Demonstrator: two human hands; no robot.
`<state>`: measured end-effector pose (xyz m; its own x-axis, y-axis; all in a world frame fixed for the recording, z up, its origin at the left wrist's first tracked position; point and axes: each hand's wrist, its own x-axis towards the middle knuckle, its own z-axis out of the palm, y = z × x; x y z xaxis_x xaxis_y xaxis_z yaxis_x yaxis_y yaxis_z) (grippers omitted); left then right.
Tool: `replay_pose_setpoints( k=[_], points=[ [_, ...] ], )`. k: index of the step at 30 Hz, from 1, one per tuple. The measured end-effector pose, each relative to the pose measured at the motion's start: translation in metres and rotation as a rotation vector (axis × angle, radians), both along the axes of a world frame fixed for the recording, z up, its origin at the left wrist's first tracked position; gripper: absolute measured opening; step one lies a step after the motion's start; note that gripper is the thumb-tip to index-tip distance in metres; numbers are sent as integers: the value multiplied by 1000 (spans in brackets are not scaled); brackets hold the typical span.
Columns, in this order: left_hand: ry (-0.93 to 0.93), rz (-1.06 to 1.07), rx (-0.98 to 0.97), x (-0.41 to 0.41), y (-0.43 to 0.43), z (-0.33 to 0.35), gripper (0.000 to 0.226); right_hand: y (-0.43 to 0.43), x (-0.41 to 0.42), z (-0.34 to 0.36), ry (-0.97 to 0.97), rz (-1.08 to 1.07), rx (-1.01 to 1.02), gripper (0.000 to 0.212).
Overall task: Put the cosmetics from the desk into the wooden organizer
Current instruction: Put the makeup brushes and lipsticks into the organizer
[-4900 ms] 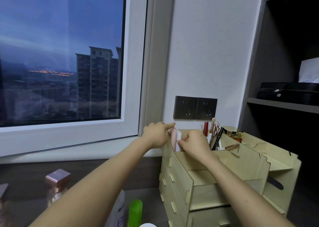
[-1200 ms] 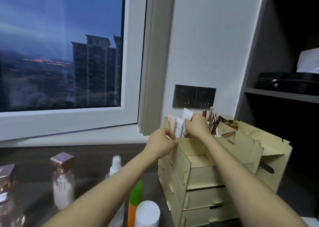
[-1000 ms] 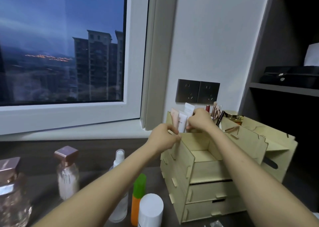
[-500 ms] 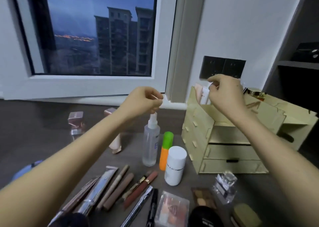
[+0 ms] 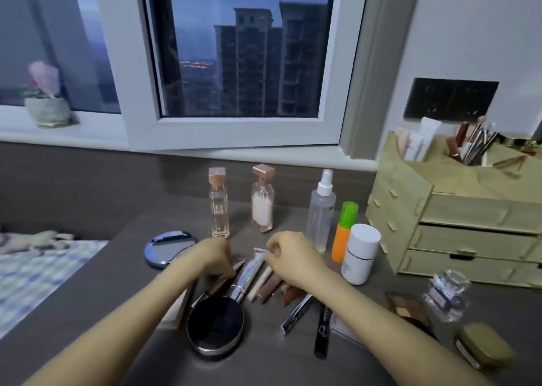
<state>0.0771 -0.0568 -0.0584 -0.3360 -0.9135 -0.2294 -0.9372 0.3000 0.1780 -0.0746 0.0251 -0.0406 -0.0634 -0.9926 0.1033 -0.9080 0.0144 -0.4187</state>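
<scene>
Head view: both hands are down on the counter [image 5: 96, 303] over a row of slim cosmetics lying side by side. The right grip [image 5: 293, 256] has thumb and forefinger pinched on the flat crimped end of a silver tube [image 5: 249, 272]. That end is probably chosen because it is the thinnest part and lifts clear of its neighbours. The rest of the tube runs from that pinch back toward the person, with its cap touching a black round compact [image 5: 215, 324].

The left grip [image 5: 215, 253] sits just left of the right one. Its fingers curl down onto the reddish-brown sticks [image 5: 225, 281], but I cannot tell whether they have one pinched or only steady the pile. More sticks [image 5: 269, 286] lie under and just beyond the right grip's wrist.

The wooden organizer [image 5: 457, 209] stands well to the right of both grips and further back. Tubes [image 5: 416, 142] and brushes [image 5: 475, 146] are upright in its top compartments, so long things seem to go in end-down.

Between the right grip and the organizer stand a spray bottle [image 5: 321, 209], an orange bottle [image 5: 344, 234] and a white bottle [image 5: 359, 253]. A lifted tube will likely have to travel over these. Much remains on the counter, so the task looks far from finished.
</scene>
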Motion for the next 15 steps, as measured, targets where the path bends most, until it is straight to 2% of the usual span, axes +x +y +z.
replay_pose_setpoints(
  k=[4,7,10,15],
  points=[
    [24,11,3,4,3,-5,11,-27,25,-16,39,-111,116,19],
    [106,60,-12,9,2,-7,31,-43,35,-25,1,-216,181,31],
    [296,127,-63,17,0,-5,35,-54,41,-31,-66,-303,223,42],
    [682,233,-99,36,-7,7,29,-67,46,-38,-231,-357,250,27]
  ],
)
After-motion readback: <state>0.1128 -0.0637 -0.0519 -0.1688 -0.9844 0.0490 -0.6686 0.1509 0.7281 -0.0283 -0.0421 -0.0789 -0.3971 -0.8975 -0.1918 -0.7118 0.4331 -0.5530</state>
